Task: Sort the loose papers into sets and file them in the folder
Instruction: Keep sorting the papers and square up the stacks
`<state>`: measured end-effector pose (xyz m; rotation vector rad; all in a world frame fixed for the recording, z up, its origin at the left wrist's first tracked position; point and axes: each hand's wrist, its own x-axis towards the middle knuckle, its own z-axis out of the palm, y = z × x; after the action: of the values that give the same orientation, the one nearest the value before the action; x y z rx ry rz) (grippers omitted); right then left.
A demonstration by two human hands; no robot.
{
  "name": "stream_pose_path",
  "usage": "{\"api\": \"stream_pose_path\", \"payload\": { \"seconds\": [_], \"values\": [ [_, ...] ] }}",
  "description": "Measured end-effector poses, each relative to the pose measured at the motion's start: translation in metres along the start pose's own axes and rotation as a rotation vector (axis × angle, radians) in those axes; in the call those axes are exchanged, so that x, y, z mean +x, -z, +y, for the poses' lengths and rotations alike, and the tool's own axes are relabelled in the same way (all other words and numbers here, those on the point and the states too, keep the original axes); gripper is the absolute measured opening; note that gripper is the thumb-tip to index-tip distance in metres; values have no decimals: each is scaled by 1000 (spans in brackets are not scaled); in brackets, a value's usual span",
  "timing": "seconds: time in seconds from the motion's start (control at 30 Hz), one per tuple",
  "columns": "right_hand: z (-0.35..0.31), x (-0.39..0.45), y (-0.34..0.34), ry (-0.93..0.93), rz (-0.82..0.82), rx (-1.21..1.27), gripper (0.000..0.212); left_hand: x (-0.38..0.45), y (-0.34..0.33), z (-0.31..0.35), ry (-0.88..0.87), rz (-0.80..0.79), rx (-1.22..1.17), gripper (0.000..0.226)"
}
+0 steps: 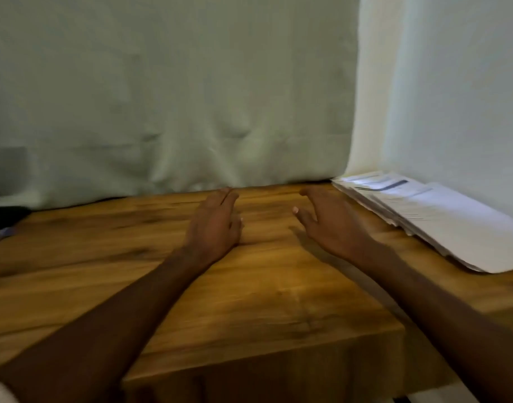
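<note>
A fanned stack of white loose papers (432, 219) lies on the right side of the wooden table (133, 257), against the white cloth. My left hand (216, 222) is stretched out over the middle of the table, fingers straight, holding nothing. My right hand (326, 221) hovers beside it, fingers relaxed and slightly spread, empty, a short way left of the papers. No folder can be made out clearly; the view is blurred.
A pale cloth (174, 97) hangs as a backdrop along the table's far edge and right side. A dark object (5, 216) with something bluish below it sits at the far left edge. The table's front edge (264, 365) is close to me.
</note>
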<state>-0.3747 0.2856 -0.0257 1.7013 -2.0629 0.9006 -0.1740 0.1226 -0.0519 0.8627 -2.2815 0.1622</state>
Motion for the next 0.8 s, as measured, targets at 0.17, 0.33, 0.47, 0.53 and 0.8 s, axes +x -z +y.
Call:
{"api": "stream_pose_path", "payload": {
  "seconds": [0.17,0.33,0.47,0.53,0.8],
  "values": [
    [-90,14,-56,131,-104,8,53,-64,73,-104,102,41,134,54],
    [-177,31,-103,233,-198,41,53,-126,144,-194,337,102,253,51],
    [-259,45,-142,303,-257,109,52,-167,187,-258,495,120,278,49],
    [-299,50,-164,318,-294,153,51,-178,199,-285,525,110,256,48],
    [-425,75,-231,409,-370,342,46,-182,202,-321,647,63,307,17]
  ]
}}
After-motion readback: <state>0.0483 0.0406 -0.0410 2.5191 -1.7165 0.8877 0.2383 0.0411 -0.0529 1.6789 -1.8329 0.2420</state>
